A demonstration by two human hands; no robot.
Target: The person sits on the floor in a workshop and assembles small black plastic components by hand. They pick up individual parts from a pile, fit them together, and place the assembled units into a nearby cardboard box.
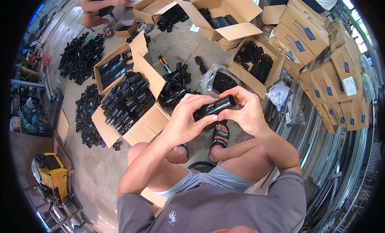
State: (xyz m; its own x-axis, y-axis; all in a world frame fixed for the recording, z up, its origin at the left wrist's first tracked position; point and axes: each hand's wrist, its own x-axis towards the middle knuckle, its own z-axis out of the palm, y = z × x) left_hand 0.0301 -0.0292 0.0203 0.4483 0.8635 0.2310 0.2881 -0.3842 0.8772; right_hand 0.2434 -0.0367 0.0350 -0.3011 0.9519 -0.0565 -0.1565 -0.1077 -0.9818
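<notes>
Both my hands hold one short black block-like part [215, 108] with a glossy side and a hole in it, above my knees. My left hand [185, 120] is closed round its left end. The fingers and thumb of my right hand [248, 112] pinch its right end. Just beyond them lie a heap of black parts [176, 85] and a clear plastic bag [206, 81] of small black pieces. Left of my hands, an open carton [146, 127] is filled with similar black parts. An orange-handled tool [164, 64] lies by the heap.
Loose black parts [82, 58] are piled on the floor at left. More open cartons [240, 31] stand ahead. Stacked closed boxes [321, 78] and long metal profiles [321, 157] line the right. A yellow machine [54, 175] stands lower left. Another person [100, 6] crouches at far left.
</notes>
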